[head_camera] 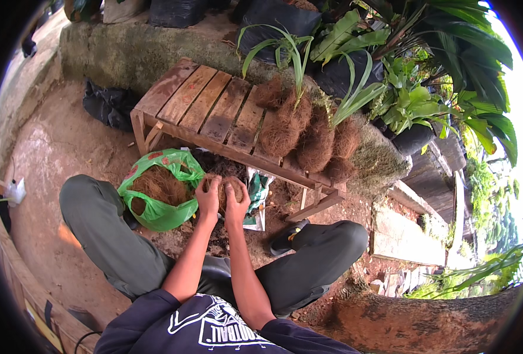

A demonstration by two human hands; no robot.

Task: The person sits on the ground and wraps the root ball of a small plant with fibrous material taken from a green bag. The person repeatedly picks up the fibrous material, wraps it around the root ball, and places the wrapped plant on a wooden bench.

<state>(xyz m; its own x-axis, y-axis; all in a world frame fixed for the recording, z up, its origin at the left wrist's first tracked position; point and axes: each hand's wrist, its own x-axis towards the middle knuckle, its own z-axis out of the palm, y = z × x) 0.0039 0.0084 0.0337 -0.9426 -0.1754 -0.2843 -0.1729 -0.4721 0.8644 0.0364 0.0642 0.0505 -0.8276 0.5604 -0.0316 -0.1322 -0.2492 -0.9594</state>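
Between my left hand point(208, 197) and my right hand point(236, 201) is a clump of brown coconut fibre point(224, 190), gripped from both sides with the thumbs on top. Just left of my hands, a green plastic bag point(168, 217) stands with its mouth spread, full of loose brown fibre point(159, 183). On the right end of a slatted wooden bench point(208, 99) lie several fibre-wrapped bundles point(317, 146). Long green leaves point(297, 62) rise from two of them. Dark soil point(217, 163) and a green and white printed packet point(257, 194) are on the ground beyond my hands.
Behind the bench runs a low mossy concrete wall point(133, 53) with potted plants in black bags point(275, 31). A crumpled black plastic bag point(106, 106) lies left of the bench. A thick tree trunk point(421, 321) is at lower right, and a wooden edge point(35, 296) at lower left.
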